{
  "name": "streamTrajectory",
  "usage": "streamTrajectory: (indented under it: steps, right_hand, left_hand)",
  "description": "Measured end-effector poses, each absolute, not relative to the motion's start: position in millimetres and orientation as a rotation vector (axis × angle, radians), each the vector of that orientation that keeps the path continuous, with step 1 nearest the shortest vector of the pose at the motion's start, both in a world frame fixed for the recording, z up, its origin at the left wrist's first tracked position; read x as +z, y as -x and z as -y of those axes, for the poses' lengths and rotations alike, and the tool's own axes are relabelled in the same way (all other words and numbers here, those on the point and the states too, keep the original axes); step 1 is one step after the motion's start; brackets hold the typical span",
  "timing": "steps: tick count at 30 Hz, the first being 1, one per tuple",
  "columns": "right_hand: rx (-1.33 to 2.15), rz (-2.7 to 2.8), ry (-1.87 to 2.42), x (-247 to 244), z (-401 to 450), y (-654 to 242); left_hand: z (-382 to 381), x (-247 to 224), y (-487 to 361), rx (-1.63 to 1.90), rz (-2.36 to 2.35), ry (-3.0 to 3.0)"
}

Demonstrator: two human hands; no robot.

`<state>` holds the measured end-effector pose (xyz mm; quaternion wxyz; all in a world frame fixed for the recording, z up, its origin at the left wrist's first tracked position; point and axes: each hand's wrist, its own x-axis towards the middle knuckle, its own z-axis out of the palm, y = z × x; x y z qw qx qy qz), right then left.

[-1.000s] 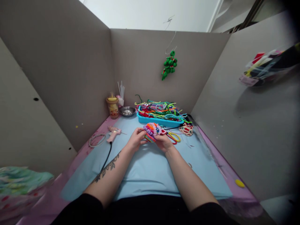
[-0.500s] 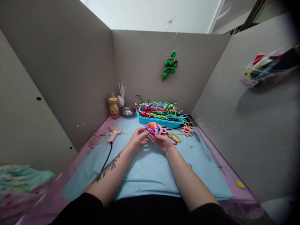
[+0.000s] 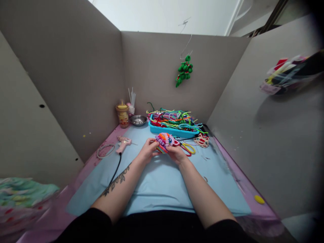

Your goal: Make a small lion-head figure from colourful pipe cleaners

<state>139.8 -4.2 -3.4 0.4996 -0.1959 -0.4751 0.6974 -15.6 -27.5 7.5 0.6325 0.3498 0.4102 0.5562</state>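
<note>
Both hands hold a small, colourful pipe-cleaner animal figure [image 3: 164,139] above the blue table cover. It has orange, purple and pink fuzzy rows, a blue eye and a pink pointed ear on its right side. My left hand [image 3: 149,149] is closed on its left edge, thumb in front. On the lower right, my right hand [image 3: 177,153] pinches it below the eye; some fingers are hidden behind. Just beyond my right hand lie scissors with yellow and red handles [image 3: 189,148].
A blue basket [image 3: 174,131] piled with pipe cleaners stands at the back. Left are a pink glue gun [image 3: 124,143], a coiled cable [image 3: 105,151], a metal bowl [image 3: 138,120] and a lidded cup [image 3: 123,116]. A red-and-cream piece [image 3: 201,140] lies right. Grey panels [image 3: 162,67] enclose the table.
The figure has turned slightly in my hands, so its eye and ear show more plainly. Both hands keep their hold in nearly the same place.
</note>
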Motion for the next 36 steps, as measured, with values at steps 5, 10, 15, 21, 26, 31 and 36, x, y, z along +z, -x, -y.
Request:
streamTrajectory:
  steps: [5,10,15,21,26,31,36]
  right_hand:
    - [1.662,0.998,0.562,-0.5,3.0,-138.3]
    - [1.601,0.934,0.65,-2.6,1.1,-135.5]
    - [1.594,0.929,0.594,-4.9,0.1,-135.6]
    - [1.624,1.029,0.475,-0.2,3.7,-134.4]
    - [1.62,1.041,0.494,-0.5,3.8,-134.5]
    - [1.61,1.063,0.533,-2.8,2.4,-135.8]
    - [1.601,1.075,0.549,-4.6,1.1,-136.1]
  left_hand:
    - [27.6,5.2,14.0,1.27,-0.927,-0.842]
    - [30.8,4.3,6.8,1.427,-0.946,-1.018]
    - [33.4,9.8,5.9,1.442,-0.938,-0.961]
    - [32.4,9.8,9.8,1.411,-0.973,-0.896]
    - [33.0,10.8,9.0,1.415,-1.004,-0.906]
    - [33.3,11.8,8.3,1.419,-1.039,-0.928]
    - [33.1,10.7,8.2,1.428,-1.061,-0.942]
